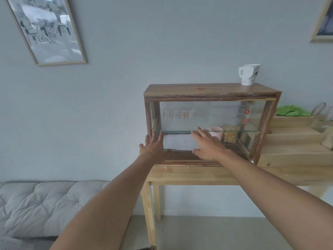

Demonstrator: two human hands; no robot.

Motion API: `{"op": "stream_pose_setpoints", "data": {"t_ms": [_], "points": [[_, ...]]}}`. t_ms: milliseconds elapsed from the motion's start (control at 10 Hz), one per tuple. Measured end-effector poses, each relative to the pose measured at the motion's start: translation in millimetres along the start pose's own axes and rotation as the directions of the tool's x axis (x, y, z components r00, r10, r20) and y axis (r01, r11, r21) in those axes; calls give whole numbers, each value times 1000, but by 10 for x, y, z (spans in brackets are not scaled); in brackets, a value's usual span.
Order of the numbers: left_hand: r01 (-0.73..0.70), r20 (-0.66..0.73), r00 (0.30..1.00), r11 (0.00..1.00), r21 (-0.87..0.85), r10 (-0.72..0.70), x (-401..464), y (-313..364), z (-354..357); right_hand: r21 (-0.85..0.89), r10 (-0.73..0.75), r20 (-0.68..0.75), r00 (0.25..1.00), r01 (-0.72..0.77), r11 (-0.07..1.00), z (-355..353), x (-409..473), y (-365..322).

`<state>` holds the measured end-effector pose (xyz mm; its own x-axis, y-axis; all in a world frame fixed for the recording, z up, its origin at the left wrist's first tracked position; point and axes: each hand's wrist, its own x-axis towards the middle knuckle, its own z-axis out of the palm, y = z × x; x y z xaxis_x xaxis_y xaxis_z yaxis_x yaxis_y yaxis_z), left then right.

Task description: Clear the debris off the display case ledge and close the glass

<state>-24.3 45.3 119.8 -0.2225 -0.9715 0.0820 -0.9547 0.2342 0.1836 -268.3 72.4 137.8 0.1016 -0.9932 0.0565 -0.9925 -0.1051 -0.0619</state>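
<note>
Here, right of frame centre, both hands lie flat and open-fingered, gripping nothing: left hand (154,145) and right hand (207,144) against the wood-framed glass display case (212,95). Its ledge (182,156) looks clear; closing the glass seems under way.

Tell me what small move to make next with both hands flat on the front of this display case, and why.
Probably slide the glass pane sideways with both palms to close it. The left hand and right hand lie open and flat at the lower front of the display case, holding nothing, and no debris shows on the visible part of the ledge. Whether the glass is already fully closed cannot be told.
</note>
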Motion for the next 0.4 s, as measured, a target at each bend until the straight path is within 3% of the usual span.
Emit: {"op": "stream_pose_setpoints", "data": {"t_ms": [200,300,400], "points": [[-10,83,996,999,38,7,-118,275,-133,408,181,70,981,-194,892,-214,-476,260],[-11,77,997,998,68,5,-186,329,-171,568,307,21,952,-264,780,-432,-756,360],[-22,78,997,997,77,16,-221,413,-184,790,509,-152,847,-205,578,-768,-1133,364]]}}
